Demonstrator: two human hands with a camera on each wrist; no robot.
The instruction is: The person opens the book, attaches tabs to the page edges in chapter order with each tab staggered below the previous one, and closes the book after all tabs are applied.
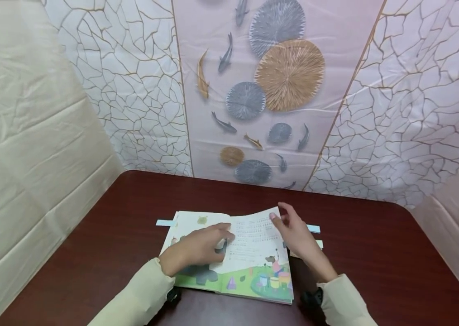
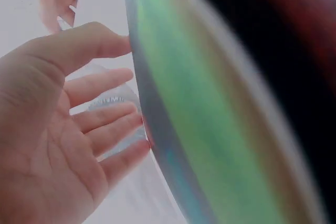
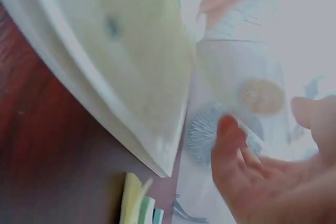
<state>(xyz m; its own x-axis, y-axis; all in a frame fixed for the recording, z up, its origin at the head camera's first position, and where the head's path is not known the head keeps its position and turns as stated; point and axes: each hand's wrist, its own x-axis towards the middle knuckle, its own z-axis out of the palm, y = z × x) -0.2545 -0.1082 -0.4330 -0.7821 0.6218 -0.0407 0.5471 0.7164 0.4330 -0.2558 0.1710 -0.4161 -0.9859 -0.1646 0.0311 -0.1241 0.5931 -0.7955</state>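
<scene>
An illustrated book (image 1: pixel 250 258) lies spread on the dark red table, with text and cartoon pictures on its pages. My left hand (image 1: pixel 203 244) rests across the left page, fingertips at the centre fold. In the left wrist view the fingers of that hand (image 2: pixel 68 124) are spread and fairly straight, tips right at the page. At the upper right corner of the right page is my right hand (image 1: pixel 296 233), thumb over the corner, which curves up a little. The right wrist view shows the thumb and fingers of this hand (image 3: pixel 268 171) apart, with nothing visible between them.
A pale blue tab (image 1: pixel 165 222) sticks out from the book's left side, and another blue tab (image 1: pixel 313 228) from its right. The dark red table (image 1: pixel 103 244) extends around the book. A patterned cloth (image 1: pixel 131 81) hangs behind the table's far edge.
</scene>
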